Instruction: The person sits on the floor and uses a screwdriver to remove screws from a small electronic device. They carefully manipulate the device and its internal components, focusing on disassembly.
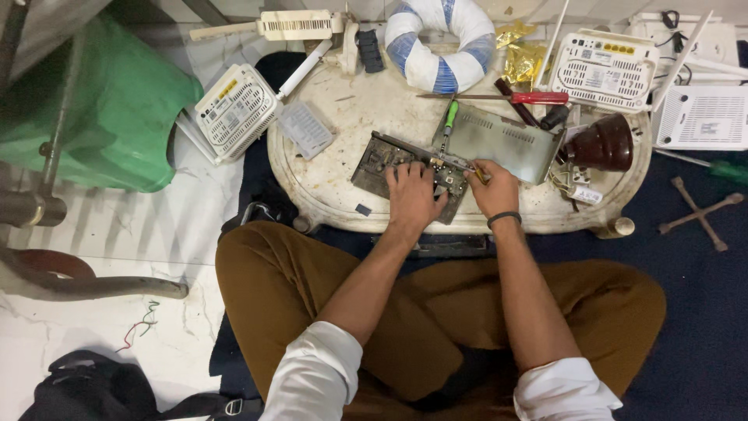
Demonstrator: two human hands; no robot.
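Fingers of the left hand (411,196) press flat and open on the bare circuit board (382,160) at table centre; the right hand (492,189) pinches a small tool at 3 o'clock. Metal cover (506,140) is already off, board work unfinished.

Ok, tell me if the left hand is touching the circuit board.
Touching. The head view shows the left hand lying palm-down flat on the circuit board, fingers spread over it, with no gap showing between them.

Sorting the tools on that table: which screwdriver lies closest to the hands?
The green-handled screwdriver, lying just above the circuit board where the left hand rests. The red-handled screwdriver lies farther back, near the blue-and-white ring.
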